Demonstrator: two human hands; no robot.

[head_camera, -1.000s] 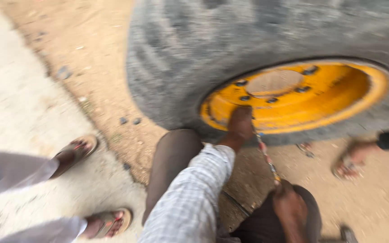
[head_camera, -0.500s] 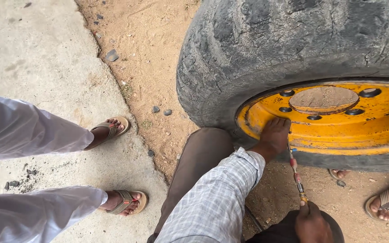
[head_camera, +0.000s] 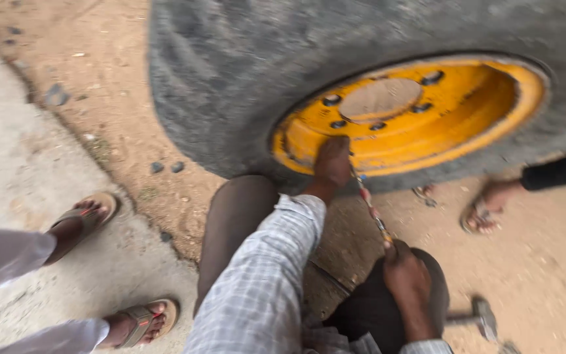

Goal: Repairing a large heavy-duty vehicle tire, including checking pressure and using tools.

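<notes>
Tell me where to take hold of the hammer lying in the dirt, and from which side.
Take the hammer by its handle, coming from above on the side toward the right hand. It lies flat on the dirt with its metal head pointing away, and the handle runs back behind that hand, so only a short stretch shows. The head looks heavy, so a grip close to it would probably balance better.

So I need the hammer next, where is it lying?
The hammer lies on the dirt at the lower right, just right of the right hand.
</notes>
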